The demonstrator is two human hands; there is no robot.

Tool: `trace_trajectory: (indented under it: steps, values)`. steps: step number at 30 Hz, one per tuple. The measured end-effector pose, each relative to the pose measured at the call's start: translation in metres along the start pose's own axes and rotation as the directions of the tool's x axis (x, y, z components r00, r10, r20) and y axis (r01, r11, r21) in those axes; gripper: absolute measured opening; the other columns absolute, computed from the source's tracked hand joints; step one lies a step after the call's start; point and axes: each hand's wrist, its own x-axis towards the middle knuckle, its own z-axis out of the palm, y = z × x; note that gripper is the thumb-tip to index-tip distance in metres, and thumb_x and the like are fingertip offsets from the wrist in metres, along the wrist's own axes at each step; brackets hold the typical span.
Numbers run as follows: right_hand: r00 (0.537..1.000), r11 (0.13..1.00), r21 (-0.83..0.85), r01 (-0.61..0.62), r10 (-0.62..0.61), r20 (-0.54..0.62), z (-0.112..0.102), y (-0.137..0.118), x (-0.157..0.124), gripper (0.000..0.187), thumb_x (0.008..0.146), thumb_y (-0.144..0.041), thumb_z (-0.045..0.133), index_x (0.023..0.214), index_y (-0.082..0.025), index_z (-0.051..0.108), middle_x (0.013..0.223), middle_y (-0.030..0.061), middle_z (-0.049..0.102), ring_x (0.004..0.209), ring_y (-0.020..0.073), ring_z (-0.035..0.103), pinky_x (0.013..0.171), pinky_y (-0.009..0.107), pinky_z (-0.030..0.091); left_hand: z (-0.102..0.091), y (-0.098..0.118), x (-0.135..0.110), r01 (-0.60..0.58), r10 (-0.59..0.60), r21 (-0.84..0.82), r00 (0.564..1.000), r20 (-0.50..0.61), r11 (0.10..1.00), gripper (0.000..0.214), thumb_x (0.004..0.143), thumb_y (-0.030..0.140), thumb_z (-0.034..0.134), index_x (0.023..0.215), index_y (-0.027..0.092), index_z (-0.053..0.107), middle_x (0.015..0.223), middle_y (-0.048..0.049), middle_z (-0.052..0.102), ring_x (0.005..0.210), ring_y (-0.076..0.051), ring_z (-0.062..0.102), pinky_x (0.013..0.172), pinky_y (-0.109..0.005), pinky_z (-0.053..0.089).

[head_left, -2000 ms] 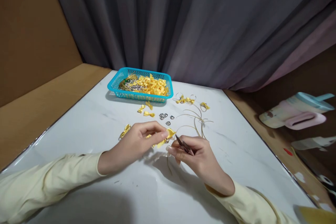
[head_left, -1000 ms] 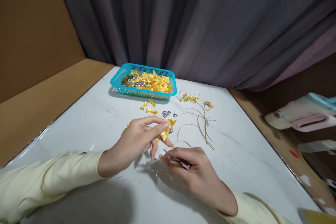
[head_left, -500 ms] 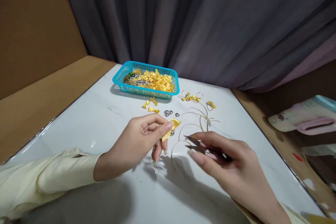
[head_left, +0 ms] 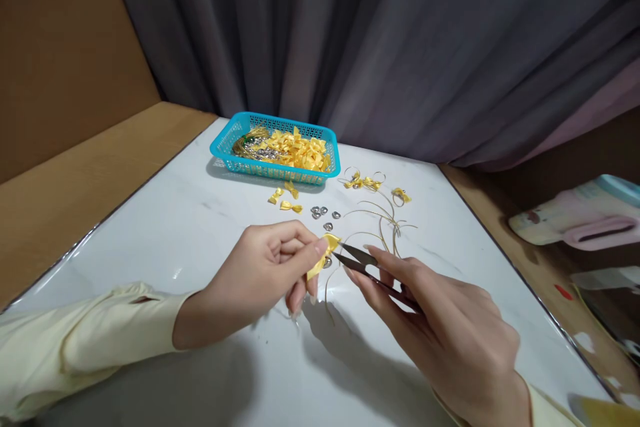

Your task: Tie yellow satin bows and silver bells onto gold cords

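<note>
Between the thumb and fingers of my left hand is a yellow ribbon bow, with a small silver piece beside it. My right hand grips thread snips. Their two dark blades are parted, and the tips are at the right edge of the bow; whether they touch it I cannot tell. Beyond my hands lie several loose silver pieces and a few yellow bows. Gold wires curve across the table past the snips.
A blue basket holding yellow bows, silver pieces and gold wire stands at the back of the white marbled table. Bows with wire loops lie at the back right. A pastel cup with a pink handle lies beyond the right edge.
My right hand has brought the snips left and up to the bow, and has turned so the blades point at it. My left hand stays nearly in place, still pinching the bow.
</note>
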Motion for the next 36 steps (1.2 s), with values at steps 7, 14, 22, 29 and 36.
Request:
trace_trajectory:
  steps: [7,14,22,29,36]
  values:
    - [1.0,1.0,0.015,0.013,-0.013,0.016,-0.0009,0.0002,-0.0017,0.018,0.081,-0.017,0.063,0.096,-0.009,0.055,0.053,-0.0031,0.054,0.04,0.0067,0.046,0.043,0.024,0.032,0.0002,-0.0004,-0.0002,0.01,-0.01,0.031,1.0,-0.008,0.999,0.026,0.084,0.028,0.055,0.061,0.016,0.055,0.048,0.0051,0.058,0.032,-0.004,0.047,0.035,-0.012,0.038]
    - [1.0,1.0,0.029,0.006,-0.006,-0.008,0.0009,-0.0006,-0.0009,0.017,0.08,-0.016,0.063,0.095,-0.009,0.056,0.054,-0.0038,0.054,0.041,0.0061,0.044,0.042,0.023,0.032,0.0002,0.0012,0.0009,0.017,-0.016,0.056,1.0,-0.005,0.998,0.026,0.084,0.028,0.054,0.061,0.015,0.055,0.048,0.0045,0.058,0.032,-0.004,0.047,0.036,-0.013,0.039]
    - [0.998,0.998,0.037,0.051,-0.05,-0.037,0.0029,0.0001,-0.002,0.019,0.078,-0.013,0.065,0.093,-0.005,0.058,0.053,-0.003,0.053,0.04,0.0058,0.044,0.042,0.023,0.032,0.0005,0.0039,-0.0015,0.055,-0.055,0.059,0.998,0.001,0.997,0.026,0.084,0.028,0.053,0.061,0.015,0.054,0.048,0.0054,0.058,0.032,-0.004,0.047,0.036,-0.012,0.038]
    - [0.999,0.999,0.017,0.045,-0.045,-0.025,0.0012,-0.0001,-0.0013,0.019,0.079,-0.015,0.065,0.094,-0.006,0.058,0.055,-0.0032,0.055,0.041,0.0052,0.045,0.041,0.024,0.032,0.0007,0.0026,-0.001,0.052,-0.052,0.065,0.999,-0.001,0.997,0.027,0.084,0.028,0.053,0.06,0.015,0.053,0.048,0.0054,0.057,0.031,-0.004,0.046,0.035,-0.012,0.038]
    - [0.998,0.998,0.028,0.052,-0.051,-0.036,0.0012,-0.0014,-0.002,0.018,0.079,-0.014,0.065,0.094,-0.006,0.057,0.054,-0.0032,0.054,0.041,0.0056,0.045,0.041,0.024,0.032,0.0006,0.0004,-0.0018,0.044,-0.044,0.048,0.999,0.009,0.998,0.026,0.084,0.029,0.053,0.062,0.015,0.054,0.048,0.0048,0.058,0.031,-0.004,0.047,0.035,-0.013,0.038]
